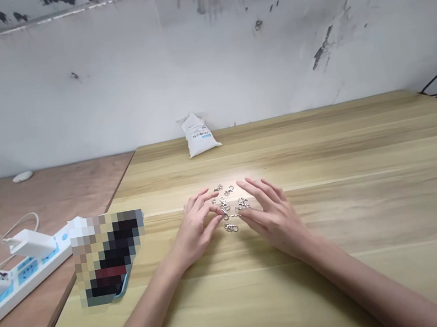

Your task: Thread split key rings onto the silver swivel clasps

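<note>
Small silver swivel lobster clasps lie in a loose cluster on the light wooden table, between my two hands. My left hand (198, 228) comes in from the left, its thumb and index fingertip pinched together at a lobster clasp (225, 215). On the other side, my right hand (272, 213) has its fingers spread, with the thumb low by the metal pieces and the index finger stretched forward. Several clasps (242, 203) sit between that thumb and index finger. Nearer to me is another clasp pair (231, 227); one more clasp (228, 190) lies farther back.
A white plastic packet (199, 136) with a label stands by the wall. To the left are a blurred-out phone (113, 259) and a white power strip (27, 273) with chargers and cables. A brown table (79, 181) adjoins the light wooden table (350, 175).
</note>
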{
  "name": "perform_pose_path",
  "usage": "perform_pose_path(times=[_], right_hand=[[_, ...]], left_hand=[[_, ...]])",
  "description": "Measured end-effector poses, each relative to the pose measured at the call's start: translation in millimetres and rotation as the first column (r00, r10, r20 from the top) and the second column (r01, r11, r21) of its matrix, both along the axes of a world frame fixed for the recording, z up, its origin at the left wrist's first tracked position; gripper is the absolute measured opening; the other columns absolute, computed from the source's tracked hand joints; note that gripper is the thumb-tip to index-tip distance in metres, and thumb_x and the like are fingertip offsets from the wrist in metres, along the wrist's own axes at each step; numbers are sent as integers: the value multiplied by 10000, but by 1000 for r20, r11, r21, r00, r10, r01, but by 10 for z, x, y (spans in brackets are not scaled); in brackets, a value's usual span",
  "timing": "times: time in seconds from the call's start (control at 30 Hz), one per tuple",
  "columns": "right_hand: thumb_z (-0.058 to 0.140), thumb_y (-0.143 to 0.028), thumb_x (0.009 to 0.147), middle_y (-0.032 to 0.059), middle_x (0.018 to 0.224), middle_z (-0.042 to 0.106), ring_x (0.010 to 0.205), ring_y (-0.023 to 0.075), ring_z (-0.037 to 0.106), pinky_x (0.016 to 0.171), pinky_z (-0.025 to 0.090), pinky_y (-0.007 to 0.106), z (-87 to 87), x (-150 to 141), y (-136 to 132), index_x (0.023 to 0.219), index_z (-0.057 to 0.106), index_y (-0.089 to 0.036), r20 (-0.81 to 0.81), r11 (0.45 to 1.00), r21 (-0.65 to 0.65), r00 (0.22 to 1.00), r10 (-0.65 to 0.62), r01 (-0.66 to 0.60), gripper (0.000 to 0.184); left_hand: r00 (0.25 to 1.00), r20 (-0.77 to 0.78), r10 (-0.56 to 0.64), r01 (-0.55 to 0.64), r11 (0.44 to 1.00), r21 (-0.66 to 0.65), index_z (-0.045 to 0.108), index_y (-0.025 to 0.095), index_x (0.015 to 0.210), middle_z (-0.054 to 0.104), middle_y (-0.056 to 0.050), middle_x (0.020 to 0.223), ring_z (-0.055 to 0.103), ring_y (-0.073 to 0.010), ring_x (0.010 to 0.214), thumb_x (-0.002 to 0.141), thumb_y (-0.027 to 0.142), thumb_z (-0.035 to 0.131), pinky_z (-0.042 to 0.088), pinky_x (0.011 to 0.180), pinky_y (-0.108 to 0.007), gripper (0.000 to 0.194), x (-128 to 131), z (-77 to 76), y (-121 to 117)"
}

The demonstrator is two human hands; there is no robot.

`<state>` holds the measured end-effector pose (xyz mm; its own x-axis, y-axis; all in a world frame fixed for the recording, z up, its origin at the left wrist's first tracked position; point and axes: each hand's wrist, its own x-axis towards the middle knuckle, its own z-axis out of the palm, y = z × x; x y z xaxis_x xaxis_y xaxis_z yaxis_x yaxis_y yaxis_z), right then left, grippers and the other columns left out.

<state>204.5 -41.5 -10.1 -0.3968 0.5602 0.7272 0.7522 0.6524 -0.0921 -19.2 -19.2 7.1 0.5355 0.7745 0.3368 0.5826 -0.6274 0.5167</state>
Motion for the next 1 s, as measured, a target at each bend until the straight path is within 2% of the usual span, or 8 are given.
perform_pose_path(times=[0.07,0.13,0.43,1.0], right_hand=[[620,-199,899,115,1476,450,1391,321,366,1097,325,547,3,-35,-9,810,691,-207,-13,999,29,1000,-18,18,114],[623,-193,895,109,1488,441,1408,334,339,1106,304,578,3,-57,-15,797,686,-203,-7,999,34,1000,-26,26,117],[622,-200,893,111,1435,515,1403,351,349,1109,276,614,28,-48,-30,823,695,-210,-26,999,28,1000,-16,17,102],[618,-199,883,94,1401,546,1394,322,371,1139,247,589,34,-47,-50,817,692,-217,-56,1000,8,998,-12,13,101]], left_hand=[[1000,-5,-2,2,1000,11,608,227,939,491,-42,1428,258,-242,1435,952,199,521,277,1146,-496,92,10,9,-12],[1000,-4,0,0,1000,19,612,224,924,467,-42,1454,225,-246,1453,947,209,534,251,1158,-515,83,20,15,-21],[1000,-24,16,-14,998,66,619,220,925,475,-63,1447,227,-253,1459,945,186,521,221,1168,-563,105,32,64,-22],[998,-53,29,-24,996,88,616,228,920,498,-53,1419,236,-249,1454,944,197,529,227,1167,-547,95,50,93,-65]])
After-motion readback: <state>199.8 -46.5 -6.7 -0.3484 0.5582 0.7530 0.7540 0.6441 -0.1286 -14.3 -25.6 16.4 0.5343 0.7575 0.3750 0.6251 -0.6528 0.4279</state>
